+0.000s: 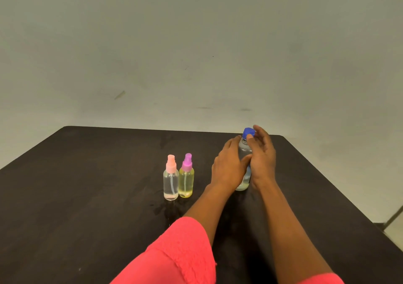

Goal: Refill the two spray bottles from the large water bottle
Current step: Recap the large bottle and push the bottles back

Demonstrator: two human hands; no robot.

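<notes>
Our left hand [229, 168] curls its fingers round the large water bottle [244, 150], which stands upright on the dark counter [87, 174]. Our right hand [262, 155] has its fingers at the blue cap [248, 132], and we cannot tell whether they grip it. At the bottle's nine o'clock the pink-capped spray bottle [171, 181] and the purple-capped spray bottle [186, 179] stand side by side. A grey wall [196, 43] rises beyond.

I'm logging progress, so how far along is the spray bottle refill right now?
Done: unclear; the pink-topped spray bottle and purple-topped spray bottle stand closed. In hand: left hand grips the large water bottle, right hand at its blue cap. Left: likely opening all three and pouring.
</notes>
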